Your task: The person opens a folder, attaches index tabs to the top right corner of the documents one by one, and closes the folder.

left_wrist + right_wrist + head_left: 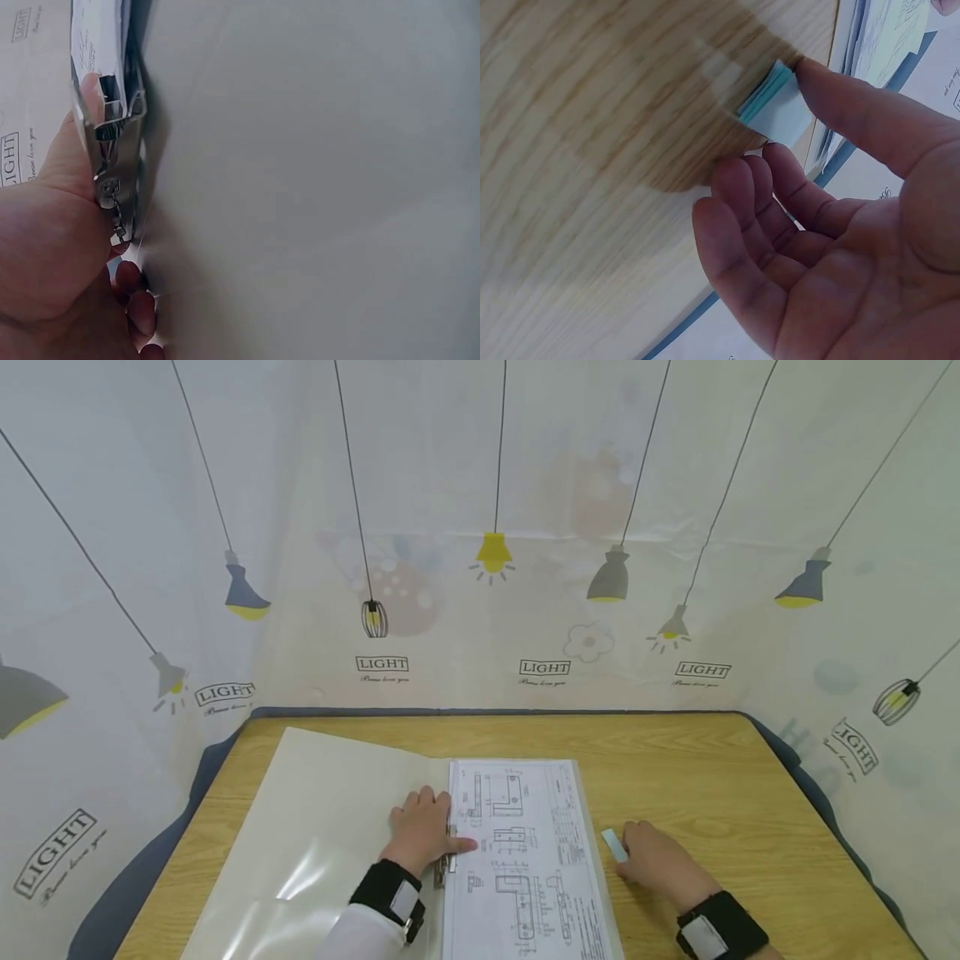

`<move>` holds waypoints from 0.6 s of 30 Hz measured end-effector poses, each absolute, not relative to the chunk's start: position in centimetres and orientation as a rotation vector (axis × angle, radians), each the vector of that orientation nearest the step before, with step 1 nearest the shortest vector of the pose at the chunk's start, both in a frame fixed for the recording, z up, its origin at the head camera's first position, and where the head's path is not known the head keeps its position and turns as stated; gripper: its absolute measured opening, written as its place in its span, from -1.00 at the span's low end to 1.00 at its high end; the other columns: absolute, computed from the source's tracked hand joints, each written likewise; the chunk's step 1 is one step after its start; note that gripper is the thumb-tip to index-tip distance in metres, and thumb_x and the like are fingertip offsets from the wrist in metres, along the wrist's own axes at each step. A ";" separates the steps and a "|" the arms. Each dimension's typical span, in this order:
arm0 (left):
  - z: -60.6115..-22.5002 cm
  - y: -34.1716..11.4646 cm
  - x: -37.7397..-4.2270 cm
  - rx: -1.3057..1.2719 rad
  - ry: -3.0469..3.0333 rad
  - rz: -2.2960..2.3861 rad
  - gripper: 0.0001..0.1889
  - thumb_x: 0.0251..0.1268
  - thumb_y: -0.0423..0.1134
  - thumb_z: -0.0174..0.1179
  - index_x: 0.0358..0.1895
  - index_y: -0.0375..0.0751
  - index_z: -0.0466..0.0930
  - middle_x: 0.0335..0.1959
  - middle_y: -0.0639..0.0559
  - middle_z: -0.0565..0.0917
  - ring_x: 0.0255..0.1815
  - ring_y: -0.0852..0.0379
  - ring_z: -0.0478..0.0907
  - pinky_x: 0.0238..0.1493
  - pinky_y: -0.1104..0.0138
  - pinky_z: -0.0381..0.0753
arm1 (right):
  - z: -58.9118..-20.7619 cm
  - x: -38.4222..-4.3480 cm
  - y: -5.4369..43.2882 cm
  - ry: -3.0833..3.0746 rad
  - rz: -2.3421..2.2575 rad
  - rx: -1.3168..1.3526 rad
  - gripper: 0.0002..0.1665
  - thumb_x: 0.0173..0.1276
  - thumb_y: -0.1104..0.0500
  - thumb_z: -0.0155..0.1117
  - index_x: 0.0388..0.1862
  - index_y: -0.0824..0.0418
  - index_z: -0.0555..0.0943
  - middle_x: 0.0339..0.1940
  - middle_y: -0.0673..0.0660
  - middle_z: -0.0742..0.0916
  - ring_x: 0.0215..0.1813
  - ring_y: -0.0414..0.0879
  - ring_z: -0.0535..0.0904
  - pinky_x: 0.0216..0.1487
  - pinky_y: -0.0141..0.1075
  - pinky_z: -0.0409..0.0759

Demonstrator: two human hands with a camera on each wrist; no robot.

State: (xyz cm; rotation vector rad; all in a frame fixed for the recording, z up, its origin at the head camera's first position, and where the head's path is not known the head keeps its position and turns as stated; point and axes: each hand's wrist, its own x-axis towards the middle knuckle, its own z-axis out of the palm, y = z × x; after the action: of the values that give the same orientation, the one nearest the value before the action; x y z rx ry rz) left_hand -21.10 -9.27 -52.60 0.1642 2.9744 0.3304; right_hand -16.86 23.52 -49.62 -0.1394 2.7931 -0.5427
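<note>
A white folder [315, 810] lies spread on the table, with printed sheets of technical drawings [480, 893] on its right side. Across its spine rests my left hand [418, 835], thumb stretched over the sheets' left edge and fingers on the bare cover. In the left wrist view this hand is beside the metal clip [120, 165] that holds the sheets. To the right of the folder, my right hand [660, 862] pinches a small pad of light-blue sticky notes [614, 845] between thumb and fingers. Teal layers show along the pad's edge in the right wrist view, close over the wood.
The wooden table [720, 777] has a dark blue rim [495, 712]. A pale curtain [450, 460] printed with hanging lamps surrounds it at the back and sides. Each wrist wears a black band [722, 927].
</note>
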 end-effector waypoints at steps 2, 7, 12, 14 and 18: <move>-52.7 -9.3 -21.2 0.165 2.976 0.323 -0.23 -0.32 0.43 0.32 -0.12 -0.10 0.45 -0.33 -0.01 0.31 -0.27 0.02 0.24 -0.29 0.16 0.19 | -49.5 -16.9 23.6 2.805 -0.541 -0.152 -0.80 0.04 0.33 0.34 -0.39 0.32 0.49 -0.49 0.10 0.50 -0.47 -0.08 0.40 -0.47 -0.28 0.37; -52.9 -9.4 -21.3 0.164 2.981 0.304 -0.20 -0.33 0.44 0.31 -0.08 -0.11 0.46 -0.33 -0.01 0.31 -0.27 0.01 0.24 -0.29 0.15 0.20 | -49.6 -17.0 23.8 2.823 -0.554 -0.150 -0.87 0.01 0.42 0.23 -0.45 0.28 0.50 -0.56 0.06 0.52 -0.50 -0.10 0.40 -0.50 -0.28 0.36; -52.9 -9.4 -21.2 0.170 2.986 0.291 -0.19 -0.33 0.44 0.30 -0.08 -0.11 0.46 -0.32 -0.01 0.31 -0.27 0.02 0.24 -0.29 0.16 0.20 | -49.7 -17.2 24.1 2.804 -0.565 -0.115 -0.86 0.00 0.40 0.26 -0.46 0.24 0.51 -0.57 0.04 0.53 -0.52 -0.10 0.40 -0.51 -0.29 0.35; -52.9 -9.3 -21.2 0.169 2.988 0.294 -0.20 -0.32 0.44 0.30 -0.07 -0.11 0.46 -0.32 -0.01 0.30 -0.27 0.02 0.24 -0.29 0.16 0.20 | -49.8 -17.3 24.2 2.791 -0.567 -0.101 -0.84 -0.03 0.39 0.29 -0.46 0.24 0.51 -0.57 0.04 0.53 -0.52 -0.10 0.40 -0.51 -0.29 0.35; -52.9 -9.2 -21.2 0.168 2.991 0.309 -0.22 -0.33 0.43 0.32 -0.11 -0.10 0.45 -0.33 -0.01 0.30 -0.27 0.01 0.24 -0.29 0.15 0.20 | -49.8 -17.4 24.3 2.770 -0.582 -0.068 -0.80 -0.10 0.36 0.34 -0.49 0.22 0.50 -0.58 0.04 0.53 -0.52 -0.09 0.40 -0.51 -0.29 0.33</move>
State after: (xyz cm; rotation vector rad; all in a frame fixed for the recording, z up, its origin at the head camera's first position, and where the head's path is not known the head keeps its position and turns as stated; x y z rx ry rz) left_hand -21.16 -9.21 -52.90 0.1679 2.9912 0.3092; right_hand -17.44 24.33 -49.85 -0.0675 2.7696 -0.5823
